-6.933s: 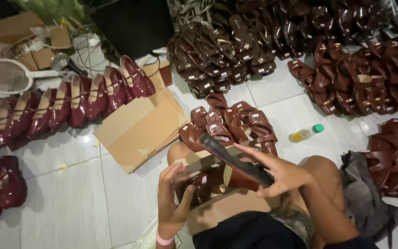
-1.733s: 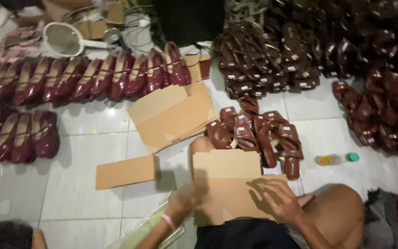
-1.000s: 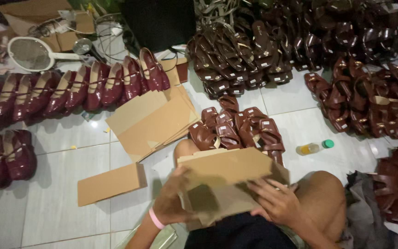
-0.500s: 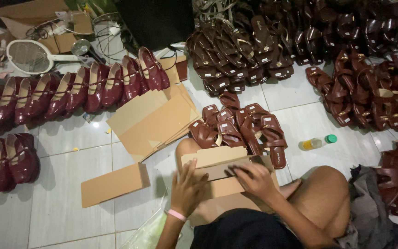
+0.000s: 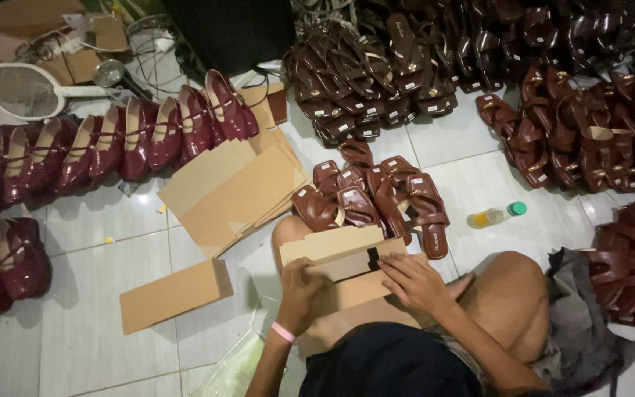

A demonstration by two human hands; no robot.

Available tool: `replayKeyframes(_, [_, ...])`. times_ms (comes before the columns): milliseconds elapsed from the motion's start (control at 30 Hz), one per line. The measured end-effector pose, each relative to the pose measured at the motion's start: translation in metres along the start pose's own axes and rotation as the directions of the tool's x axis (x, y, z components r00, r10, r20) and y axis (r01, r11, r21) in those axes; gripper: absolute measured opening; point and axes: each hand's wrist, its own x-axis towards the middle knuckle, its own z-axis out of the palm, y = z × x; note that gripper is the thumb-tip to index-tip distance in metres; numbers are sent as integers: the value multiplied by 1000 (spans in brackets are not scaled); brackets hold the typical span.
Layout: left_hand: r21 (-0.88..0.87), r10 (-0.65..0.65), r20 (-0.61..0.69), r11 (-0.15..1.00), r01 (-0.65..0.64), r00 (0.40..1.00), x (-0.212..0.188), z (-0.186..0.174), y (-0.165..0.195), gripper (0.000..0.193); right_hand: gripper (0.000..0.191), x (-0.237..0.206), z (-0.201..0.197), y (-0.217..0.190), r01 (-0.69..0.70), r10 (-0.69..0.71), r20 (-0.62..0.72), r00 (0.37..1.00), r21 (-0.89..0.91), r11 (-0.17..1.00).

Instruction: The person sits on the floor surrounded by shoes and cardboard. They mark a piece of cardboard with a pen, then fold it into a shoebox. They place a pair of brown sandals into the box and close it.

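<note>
A small bottle [image 5: 495, 216] with a green cap lies on the tiled floor [image 5: 97, 242] near brown sandals [image 5: 376, 198].

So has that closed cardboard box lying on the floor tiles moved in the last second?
No. The closed cardboard box lies on the same tiles, left of the person's knee, below the flat cardboard stack.

Pink wristband [image 5: 283, 331], dark shorts [image 5: 391, 364]
</note>
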Motion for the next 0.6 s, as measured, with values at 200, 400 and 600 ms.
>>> replayKeyframes(200, [75, 141, -185, 989, -129, 973, 2, -4, 8, 30, 17, -5, 25, 22, -241, 245, 41, 969, 406, 882])
replayKeyframes(400, [177, 120, -152, 980, -92, 981, 14, -3, 12, 24, 52, 7, 25, 18, -365, 444, -100, 891, 427, 828])
replayKeyframes(600, [257, -40, -73, 965, 58, 997, 23, 16, 5, 27, 61, 18, 15, 20, -503, 483, 152, 863, 366, 783])
